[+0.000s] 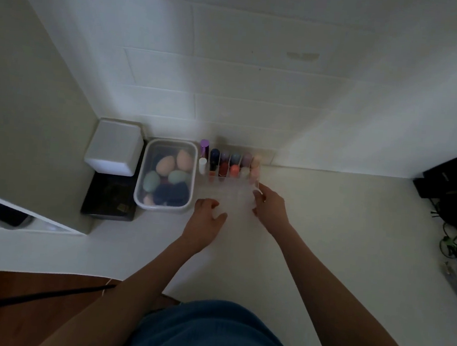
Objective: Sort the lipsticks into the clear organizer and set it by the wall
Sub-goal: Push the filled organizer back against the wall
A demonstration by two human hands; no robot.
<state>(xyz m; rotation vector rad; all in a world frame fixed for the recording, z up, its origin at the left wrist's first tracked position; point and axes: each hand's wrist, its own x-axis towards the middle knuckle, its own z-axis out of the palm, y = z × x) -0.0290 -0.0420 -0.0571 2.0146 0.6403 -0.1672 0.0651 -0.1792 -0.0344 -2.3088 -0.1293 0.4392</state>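
Both bare hands, left hand (207,215) and right hand (268,207), grasp clear plastic organizer (231,192) | upright coloured lipsticks (233,165) loaded, near white wall (229,89) | step: placing | next: push flush, release.

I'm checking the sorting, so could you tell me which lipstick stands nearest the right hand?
The pale pink lipstick at the right end of the front row in the clear organizer, just above the right hand; the others stand further left or behind it.
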